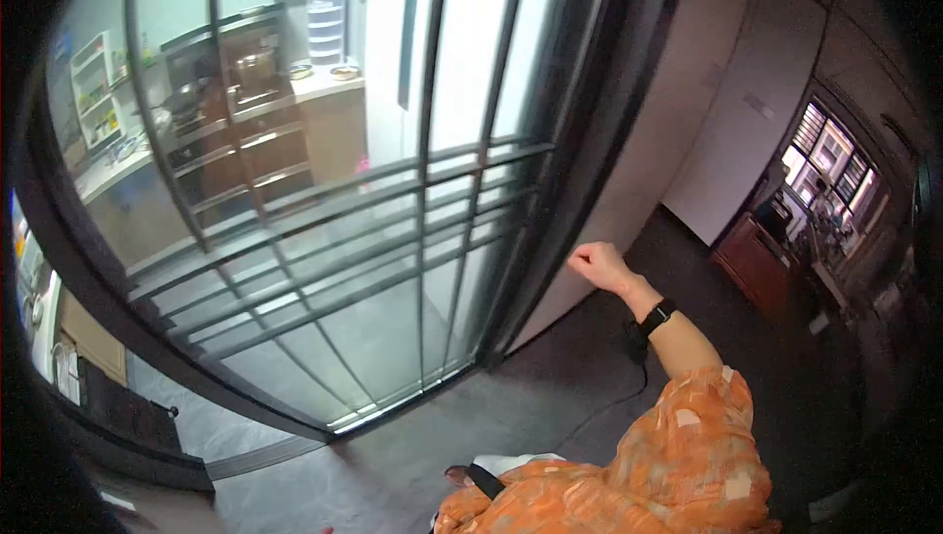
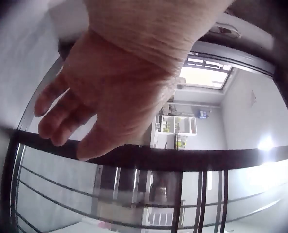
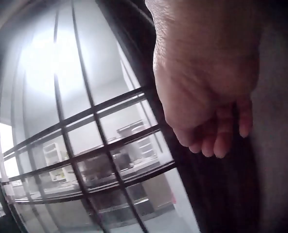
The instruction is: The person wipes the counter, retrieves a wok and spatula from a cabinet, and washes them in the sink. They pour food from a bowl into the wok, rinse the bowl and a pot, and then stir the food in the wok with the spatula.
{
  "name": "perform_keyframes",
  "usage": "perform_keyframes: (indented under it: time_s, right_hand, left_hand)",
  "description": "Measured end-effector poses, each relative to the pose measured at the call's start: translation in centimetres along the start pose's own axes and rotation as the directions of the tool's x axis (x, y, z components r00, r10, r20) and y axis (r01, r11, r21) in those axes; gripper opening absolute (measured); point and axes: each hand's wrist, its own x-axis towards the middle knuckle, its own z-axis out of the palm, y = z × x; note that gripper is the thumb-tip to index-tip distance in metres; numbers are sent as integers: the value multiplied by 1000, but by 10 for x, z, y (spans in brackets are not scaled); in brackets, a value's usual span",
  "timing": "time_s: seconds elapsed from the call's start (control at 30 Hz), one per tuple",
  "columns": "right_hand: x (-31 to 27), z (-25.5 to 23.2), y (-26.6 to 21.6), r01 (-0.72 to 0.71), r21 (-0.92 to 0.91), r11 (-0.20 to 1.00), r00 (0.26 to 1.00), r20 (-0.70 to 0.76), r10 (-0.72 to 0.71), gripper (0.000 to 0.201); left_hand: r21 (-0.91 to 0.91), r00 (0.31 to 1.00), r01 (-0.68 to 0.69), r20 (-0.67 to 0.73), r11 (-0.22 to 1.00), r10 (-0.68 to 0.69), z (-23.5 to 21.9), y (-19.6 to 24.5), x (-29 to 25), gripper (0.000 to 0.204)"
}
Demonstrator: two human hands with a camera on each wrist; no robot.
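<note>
A glass door with dark metal bars [image 1: 422, 175] fills the left and middle of the head view. My right hand [image 1: 601, 267] is held out beside the door's dark frame [image 1: 580, 141], its fingers loosely curled around nothing. In the right wrist view these bent fingers [image 3: 217, 141] overlap the dark frame. My left hand [image 2: 114, 92] shows in the left wrist view, fingers relaxed and slightly bent with nothing held. Behind its fingertips runs a dark crossbar [image 2: 148, 158]. The head view leaves most of the left hand out.
Through the glass stand a kitchen counter [image 1: 329, 85], a plastic drawer tower [image 1: 326, 28] and a white shelf [image 1: 95, 92]. A thin cable [image 1: 614, 402] trails over the grey floor [image 1: 413, 455]. Farther right are a reddish-brown cabinet [image 1: 751, 259] and a window [image 1: 830, 161].
</note>
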Motion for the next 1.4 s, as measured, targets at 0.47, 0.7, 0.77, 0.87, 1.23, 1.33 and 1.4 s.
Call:
perform_keyframes:
  time_s: [0.47,0.7,0.77,0.87,1.23,1.33,1.4]
  right_hand:
    - [-111,16,87,-115,-78,990,929,346,135,22]
    - [-116,9,146,-146,-12,989,924,356,141,23]
    - [-114,0,170,-166,17,986,934,323,152,22]
    - [-115,-21,205,-199,18,980,935,302,184,22]
    - [-197,-25,295,-412,91,907,873,326,364,23]
    - [-236,-21,288,-493,147,858,850,294,438,23]
    - [-255,-34,283,-542,98,835,793,388,470,25]
  left_hand:
    - [139,985,23,164,990,-46,101,-42,-24,41]
    - [85,997,-42,62,996,37,130,-20,-15,41]
    - [80,995,-61,80,995,55,150,-8,-6,41]
    - [32,992,-40,120,999,36,206,35,-10,42]
    - [209,912,-163,405,964,67,338,107,14,40]
    - [258,871,-236,484,937,86,361,130,21,38]
    - [272,850,-263,520,926,88,375,130,41,38]
